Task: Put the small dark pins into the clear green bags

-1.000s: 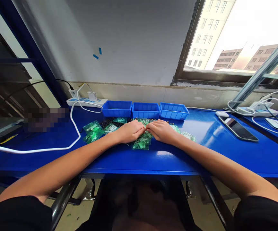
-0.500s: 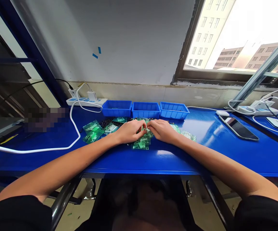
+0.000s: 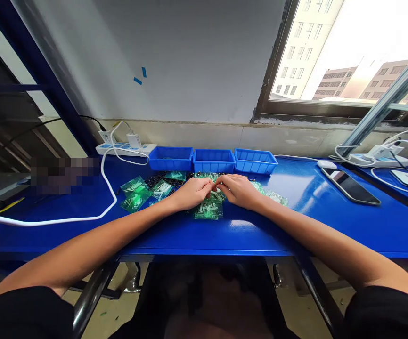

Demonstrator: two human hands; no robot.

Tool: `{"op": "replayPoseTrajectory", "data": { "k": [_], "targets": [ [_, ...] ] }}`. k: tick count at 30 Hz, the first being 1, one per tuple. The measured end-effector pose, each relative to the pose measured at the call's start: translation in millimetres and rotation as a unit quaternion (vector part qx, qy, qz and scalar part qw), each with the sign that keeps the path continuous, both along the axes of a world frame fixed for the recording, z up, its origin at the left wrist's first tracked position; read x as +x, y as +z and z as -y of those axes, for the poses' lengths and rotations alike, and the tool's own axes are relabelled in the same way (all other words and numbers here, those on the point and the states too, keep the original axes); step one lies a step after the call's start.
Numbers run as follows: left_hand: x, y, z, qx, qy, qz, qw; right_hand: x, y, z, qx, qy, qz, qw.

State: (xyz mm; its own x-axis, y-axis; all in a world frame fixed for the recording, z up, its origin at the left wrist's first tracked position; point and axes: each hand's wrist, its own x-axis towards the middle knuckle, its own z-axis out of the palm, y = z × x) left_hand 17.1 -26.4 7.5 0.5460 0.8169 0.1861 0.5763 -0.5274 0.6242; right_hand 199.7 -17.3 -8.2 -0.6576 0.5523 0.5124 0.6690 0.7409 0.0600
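Note:
My left hand (image 3: pixel 194 192) and my right hand (image 3: pixel 238 189) meet fingertip to fingertip over the middle of the blue table. Both are pinched closed, and whatever sits between the fingertips is too small to make out. Just below them lies a clear green plastic bag (image 3: pixel 209 208) with pale pieces inside. More green bags (image 3: pixel 135 194) are spread left of my left hand, beside a heap of small black parts (image 3: pixel 153 180). Past my right wrist lies another bag (image 3: pixel 277 198) with whitish contents.
Three blue bins (image 3: pixel 214 161) stand in a row behind the hands. A power strip (image 3: pixel 124 149) and a white cable (image 3: pixel 110 188) lie at left. On the right are a phone (image 3: pixel 351 186) and a second power strip (image 3: pixel 380 157) with cables.
The fingers of my left hand have closed up, with thumb and forefinger now together. My right hand has barely moved. The view has shifted slightly.

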Motion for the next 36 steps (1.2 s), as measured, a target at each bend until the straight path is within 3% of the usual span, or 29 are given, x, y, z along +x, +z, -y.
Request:
{"op": "replayPoseTrajectory", "data": {
  "k": [5,13,36],
  "targets": [
    [-0.1,-2.5,-0.1,-0.043,-0.003,0.045,0.998,-0.8,0.3,0.5,-0.015,-0.014,0.006,1.0],
    [-0.1,-3.4,-1.7,-0.036,-0.01,0.036,0.999,-1.9,3.5,4.0,-0.036,-0.039,0.017,0.998],
    [-2.0,-2.0,-5.0,-0.026,-0.026,0.005,0.999,-0.9,0.1,1.3,-0.031,-0.021,-0.004,0.999]
  ]
}}
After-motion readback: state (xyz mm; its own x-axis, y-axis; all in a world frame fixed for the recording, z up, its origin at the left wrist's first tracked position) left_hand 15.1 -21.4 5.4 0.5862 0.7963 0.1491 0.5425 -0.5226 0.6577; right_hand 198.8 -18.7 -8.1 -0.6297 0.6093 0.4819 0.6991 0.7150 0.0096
